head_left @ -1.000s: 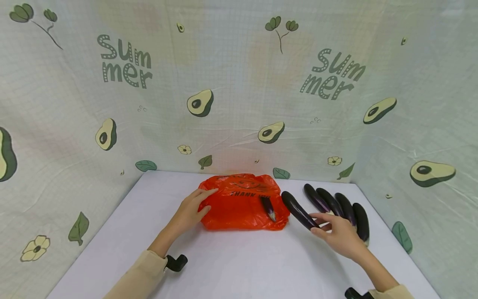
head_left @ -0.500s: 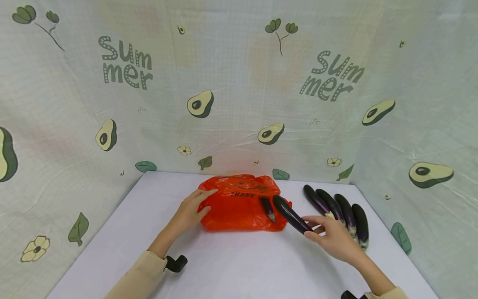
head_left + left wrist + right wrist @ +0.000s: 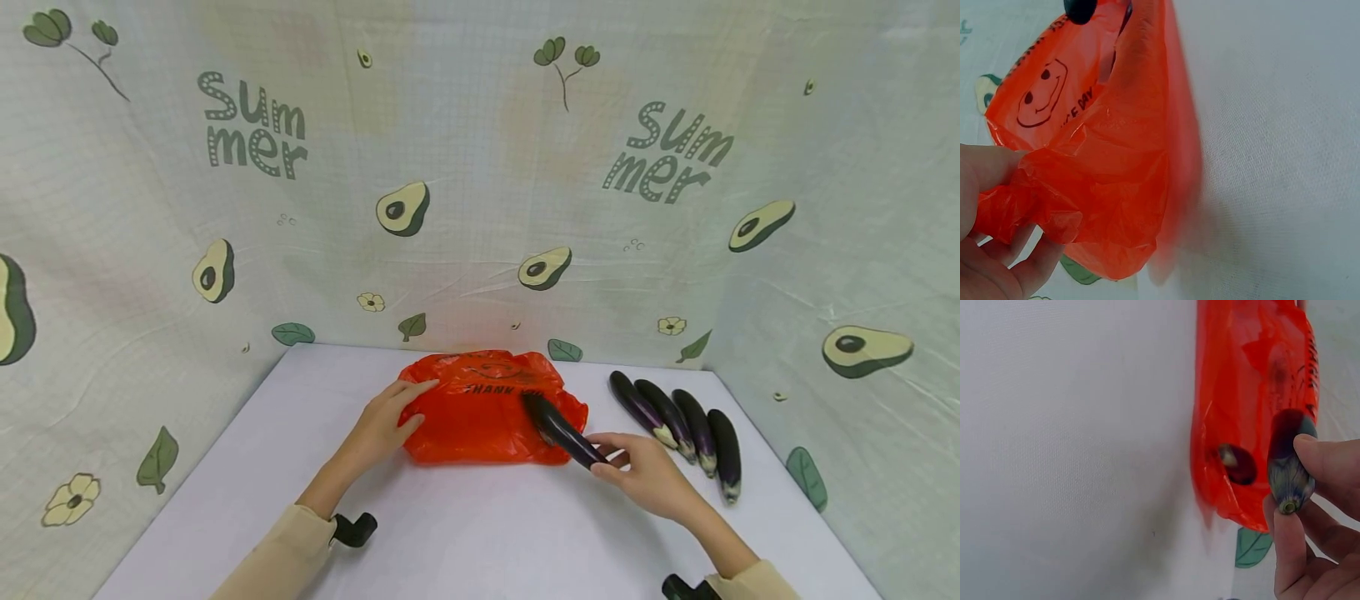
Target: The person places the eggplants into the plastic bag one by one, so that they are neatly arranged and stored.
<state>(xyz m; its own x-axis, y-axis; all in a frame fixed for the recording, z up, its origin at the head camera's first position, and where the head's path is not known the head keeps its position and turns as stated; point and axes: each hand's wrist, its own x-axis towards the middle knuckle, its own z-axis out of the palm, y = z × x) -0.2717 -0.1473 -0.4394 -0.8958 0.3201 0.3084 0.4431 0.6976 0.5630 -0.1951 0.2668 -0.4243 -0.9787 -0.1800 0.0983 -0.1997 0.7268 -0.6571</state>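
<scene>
A red plastic bag (image 3: 465, 429) with dark printing lies at the middle back of the table, its mouth facing me. My left hand (image 3: 384, 421) holds the bag's left side; in the left wrist view crumpled red film (image 3: 1041, 194) sits between thumb and fingers. With thumb and fingertips my right hand (image 3: 641, 475) pinches a long dark eggplant (image 3: 564, 433) near its stem end. The eggplant's far end overlaps the bag's right part, tilted up toward the back left. Inside the bag, the right wrist view shows another eggplant (image 3: 1241, 467), stem end outward.
Several more eggplants (image 3: 699, 429) lie side by side on the white table (image 3: 480, 533), to the right. A hanging cloth (image 3: 480, 167) printed with avocados surrounds the table at the back and both sides.
My right hand has carried the eggplant leftward from near the row to the bag, so its far end now overlaps the bag. The left hand has stayed put on the bag.
</scene>
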